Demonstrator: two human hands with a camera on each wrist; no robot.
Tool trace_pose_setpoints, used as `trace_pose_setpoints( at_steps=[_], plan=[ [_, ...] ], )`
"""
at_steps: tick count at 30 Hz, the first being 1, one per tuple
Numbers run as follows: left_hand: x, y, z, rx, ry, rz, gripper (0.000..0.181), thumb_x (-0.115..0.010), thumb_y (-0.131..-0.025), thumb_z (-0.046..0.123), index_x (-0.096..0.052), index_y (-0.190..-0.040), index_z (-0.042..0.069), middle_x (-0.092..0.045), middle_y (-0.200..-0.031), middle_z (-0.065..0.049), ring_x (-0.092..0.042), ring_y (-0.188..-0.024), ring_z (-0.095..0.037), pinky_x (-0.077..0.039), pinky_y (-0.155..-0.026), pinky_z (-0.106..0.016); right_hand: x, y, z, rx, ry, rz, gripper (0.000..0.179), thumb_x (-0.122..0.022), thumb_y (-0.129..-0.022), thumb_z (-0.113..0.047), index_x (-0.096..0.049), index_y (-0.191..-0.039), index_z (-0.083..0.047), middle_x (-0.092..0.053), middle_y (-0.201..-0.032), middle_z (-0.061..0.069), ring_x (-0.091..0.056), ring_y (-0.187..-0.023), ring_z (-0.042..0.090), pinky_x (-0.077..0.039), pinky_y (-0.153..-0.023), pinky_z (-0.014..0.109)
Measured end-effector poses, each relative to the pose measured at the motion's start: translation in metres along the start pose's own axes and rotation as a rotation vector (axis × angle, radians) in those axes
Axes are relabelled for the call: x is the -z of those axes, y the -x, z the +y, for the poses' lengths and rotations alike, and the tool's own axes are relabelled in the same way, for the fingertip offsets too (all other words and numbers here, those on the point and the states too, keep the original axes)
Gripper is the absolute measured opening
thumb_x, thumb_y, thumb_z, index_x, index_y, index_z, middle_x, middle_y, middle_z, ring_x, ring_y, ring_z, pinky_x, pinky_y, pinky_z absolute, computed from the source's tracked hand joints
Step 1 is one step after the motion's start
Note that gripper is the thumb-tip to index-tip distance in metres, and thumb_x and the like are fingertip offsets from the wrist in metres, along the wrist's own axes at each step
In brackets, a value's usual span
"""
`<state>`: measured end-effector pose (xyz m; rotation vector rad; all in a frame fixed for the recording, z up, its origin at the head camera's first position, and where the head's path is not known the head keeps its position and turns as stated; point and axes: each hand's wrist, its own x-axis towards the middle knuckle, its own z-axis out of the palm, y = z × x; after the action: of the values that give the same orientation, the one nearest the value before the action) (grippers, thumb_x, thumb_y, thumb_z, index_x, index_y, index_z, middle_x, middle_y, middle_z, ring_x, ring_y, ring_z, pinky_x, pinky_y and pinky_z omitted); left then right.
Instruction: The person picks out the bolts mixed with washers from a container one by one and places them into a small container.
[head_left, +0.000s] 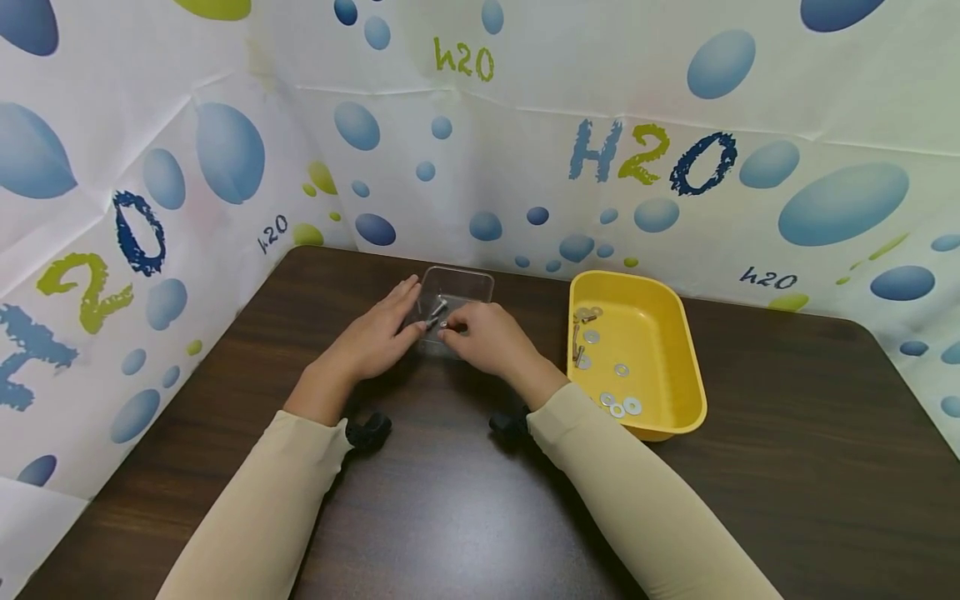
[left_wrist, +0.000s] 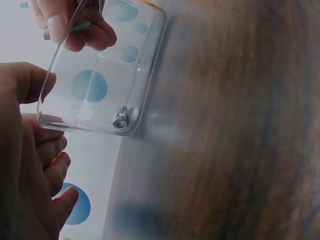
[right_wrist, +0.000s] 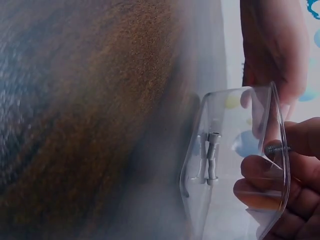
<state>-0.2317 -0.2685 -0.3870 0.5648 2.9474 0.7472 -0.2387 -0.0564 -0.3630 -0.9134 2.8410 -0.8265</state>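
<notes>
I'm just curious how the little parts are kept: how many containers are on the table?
2: the clear box, at the left hand and the right hand, and the yellow tray, farther right. No other container shows.

In the left-wrist view, the right hand (left_wrist: 87,37), cut off toward eleven o'clock, hid part of its bolt (left_wrist: 80,26); the table (left_wrist: 240,125) at three was blurred.
</notes>
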Motion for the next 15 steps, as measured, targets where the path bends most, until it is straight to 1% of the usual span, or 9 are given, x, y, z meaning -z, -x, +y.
trace_pose_setpoints(
  at_steps=[6,12,15],
  plan=[
    [0.0001,0.0000,-0.0011,-0.015,0.000,-0.012,0.069,-0.037,-0.105,0.044,-0.012,-0.159,0.010,-0.007,-0.167,-0.007,-0.007,-0.153,-0.024,-0.018,-0.121,-0.053,-0.0019,-0.0003,0.0004,-0.005,-0.007,-0.009,0.017,-0.064,-0.096,-0.027,-0.075,-0.092,-0.015,-0.064,-0.074,-0.004,-0.055,-0.065,0.013,-0.045,-0.059,0.025],
    [-0.0012,-0.0011,-0.0023,-0.040,0.020,0.005,0.067,-0.040,-0.105,0.043,-0.017,-0.158,0.010,-0.011,-0.166,-0.006,-0.009,-0.153,-0.024,-0.018,-0.121,-0.053,-0.0028,-0.0016,0.0000,-0.015,-0.021,-0.031,0.016,-0.064,-0.096,-0.027,-0.074,-0.091,-0.015,-0.063,-0.072,-0.003,-0.054,-0.064,0.013,-0.045,-0.059,0.025],
    [-0.0019,-0.0013,-0.0025,-0.041,0.035,0.007,0.067,-0.041,-0.105,0.043,-0.019,-0.158,0.010,-0.012,-0.166,-0.006,-0.010,-0.153,-0.024,-0.019,-0.120,-0.053,-0.0028,-0.0019,-0.0005,-0.021,-0.025,-0.045,0.017,-0.063,-0.097,-0.027,-0.073,-0.092,-0.014,-0.062,-0.071,-0.003,-0.054,-0.063,0.013,-0.044,-0.058,0.025]
  ],
)
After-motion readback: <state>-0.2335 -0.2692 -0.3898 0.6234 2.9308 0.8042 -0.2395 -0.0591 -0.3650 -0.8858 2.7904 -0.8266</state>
